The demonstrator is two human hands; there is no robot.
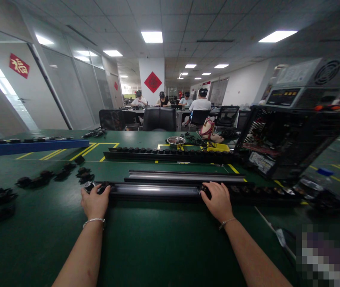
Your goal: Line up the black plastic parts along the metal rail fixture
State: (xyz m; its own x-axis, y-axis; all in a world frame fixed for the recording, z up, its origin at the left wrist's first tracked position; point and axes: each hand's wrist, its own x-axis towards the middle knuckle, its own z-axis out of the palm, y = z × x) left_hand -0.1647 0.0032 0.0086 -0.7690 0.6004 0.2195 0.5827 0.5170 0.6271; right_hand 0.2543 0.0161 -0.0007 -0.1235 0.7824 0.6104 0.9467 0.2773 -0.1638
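A long dark metal rail [154, 190] lies crosswise on the green table in front of me. My left hand [95, 201] is closed over its left end, where a small black part sits. My right hand [217, 199] rests on the rail further right, fingers curled over a small black part [205, 190]. To the right of that hand the rail carries a row of black parts [262, 192]. A second bare rail [184, 176] lies just behind, and a third rail [170, 153] filled with black parts lies further back.
Loose black parts [38, 179] lie scattered at the left, below a blue rail [32, 146]. An open black computer case [289, 139] stands at the right, with a metal bowl [175, 140] at the back. Several seated people work at far desks.
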